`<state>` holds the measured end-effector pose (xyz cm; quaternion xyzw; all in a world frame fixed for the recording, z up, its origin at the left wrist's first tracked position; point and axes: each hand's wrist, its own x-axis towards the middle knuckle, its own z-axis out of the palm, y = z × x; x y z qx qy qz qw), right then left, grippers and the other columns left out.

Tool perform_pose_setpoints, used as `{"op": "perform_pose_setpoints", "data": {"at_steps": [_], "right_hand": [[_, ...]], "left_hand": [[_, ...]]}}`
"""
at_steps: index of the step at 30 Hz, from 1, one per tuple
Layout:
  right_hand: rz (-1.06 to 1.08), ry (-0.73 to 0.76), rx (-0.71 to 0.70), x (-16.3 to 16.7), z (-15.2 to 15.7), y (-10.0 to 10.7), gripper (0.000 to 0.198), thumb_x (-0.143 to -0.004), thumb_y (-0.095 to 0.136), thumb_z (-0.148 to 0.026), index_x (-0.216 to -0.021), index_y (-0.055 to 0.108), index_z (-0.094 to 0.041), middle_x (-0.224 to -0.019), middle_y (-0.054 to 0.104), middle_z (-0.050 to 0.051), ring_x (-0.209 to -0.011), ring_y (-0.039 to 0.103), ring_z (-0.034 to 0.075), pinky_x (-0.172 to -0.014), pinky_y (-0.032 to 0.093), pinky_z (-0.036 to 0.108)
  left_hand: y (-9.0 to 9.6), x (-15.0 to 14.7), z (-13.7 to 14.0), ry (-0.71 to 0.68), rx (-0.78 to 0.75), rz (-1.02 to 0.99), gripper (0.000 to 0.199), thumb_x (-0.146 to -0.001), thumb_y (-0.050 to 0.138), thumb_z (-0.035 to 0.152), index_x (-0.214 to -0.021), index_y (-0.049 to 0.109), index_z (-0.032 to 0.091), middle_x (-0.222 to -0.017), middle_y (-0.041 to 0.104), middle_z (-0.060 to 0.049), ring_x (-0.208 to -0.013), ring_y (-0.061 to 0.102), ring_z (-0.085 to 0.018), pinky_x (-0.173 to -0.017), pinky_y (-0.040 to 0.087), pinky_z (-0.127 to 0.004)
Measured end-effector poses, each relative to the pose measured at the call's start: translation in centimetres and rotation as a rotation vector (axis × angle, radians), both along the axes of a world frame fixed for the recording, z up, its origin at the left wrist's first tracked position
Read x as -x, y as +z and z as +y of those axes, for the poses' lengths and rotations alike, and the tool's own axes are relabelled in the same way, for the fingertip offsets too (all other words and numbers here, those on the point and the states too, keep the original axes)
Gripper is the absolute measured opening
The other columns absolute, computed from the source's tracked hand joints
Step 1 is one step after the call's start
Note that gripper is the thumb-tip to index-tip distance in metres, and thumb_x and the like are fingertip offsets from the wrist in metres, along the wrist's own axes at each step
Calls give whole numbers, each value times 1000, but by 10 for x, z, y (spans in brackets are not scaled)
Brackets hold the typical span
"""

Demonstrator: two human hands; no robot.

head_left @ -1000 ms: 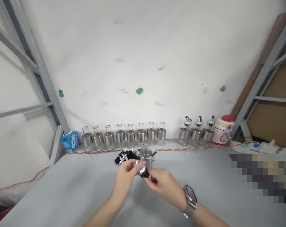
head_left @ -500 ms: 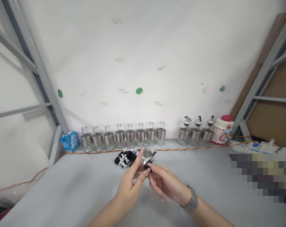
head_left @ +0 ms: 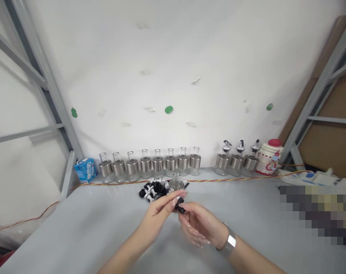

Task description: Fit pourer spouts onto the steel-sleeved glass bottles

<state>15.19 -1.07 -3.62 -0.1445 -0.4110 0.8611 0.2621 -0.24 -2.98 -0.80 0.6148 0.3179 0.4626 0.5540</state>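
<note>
In the head view, a black-and-silver pour spout is pinched between both hands near the table's middle. My left hand closes on its silver part with thumb and index finger. From the right, my right hand grips the black end, its lower fingers curled loosely underneath. Just behind the hands stands an open glass bottle with a metal band, its lower part covered by my fingers. To its left lies a pile of loose black and silver pour spouts, partly behind my left hand.
Several open bottles with metal bands line the wall. Three bottles with spouts stand farther right, beside a cream jar with a red lid. A blue carton sits at left. A red-yellow cord crosses the table's back.
My left index finger, raised beside the bottle's neck before, has come down over the spout. The spout now sits slightly lower, its black end turned toward me. The bottle stays in place.
</note>
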Motion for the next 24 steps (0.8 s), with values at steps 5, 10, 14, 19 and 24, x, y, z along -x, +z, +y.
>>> {"op": "perform_pose_setpoints", "data": {"at_steps": [5, 10, 14, 19, 24], "right_hand": [[-93, -77, -47, 4, 0, 2, 55, -82, 28, -54, -55, 54, -13, -31, 47, -3, -19, 37, 8, -23, 31, 18], [-214, -344, -229, 6, -3, 14, 63, -80, 26, -60, -55, 56, -11, -33, 49, 0, -23, 41, 7, -24, 32, 17], [-229, -450, -211, 4, -2, 17, 58, -79, 29, -60, -53, 52, -13, -31, 47, -2, -22, 39, 7, -24, 29, 16], [-259, -481, -133, 5, 3, 13, 59, -77, 29, -62, -51, 51, -14, -30, 45, -3, -21, 37, 7, -24, 27, 18], [-249, -482, -114, 5, 5, 10, 59, -77, 30, -63, -51, 50, -14, -30, 44, -3, -21, 35, 6, -24, 26, 17]], "left_hand": [[-1, 2, 1, 13, 24, -12, 39, -79, 51, 29, -117, 50, 24, -118, 55, -4, -110, 47, -22, -94, 37, -35], [-1, 2, 1, 178, 18, -78, 33, -81, 46, 34, -109, 55, 18, -88, 64, -6, -84, 58, -19, -74, 47, -31], [0, 2, 3, 159, 172, -231, 41, -85, 33, 42, -101, 56, 11, -58, 53, -1, -49, 51, -11, -49, 44, -25], [0, 3, 3, 90, 205, -342, 37, -85, 35, 40, -105, 52, 14, -55, 47, 1, -42, 44, -9, -41, 40, -22], [3, 3, 2, 31, 194, -363, 30, -84, 37, 38, -97, 52, 16, -54, 43, 3, -38, 39, -7, -34, 38, -19]]}}
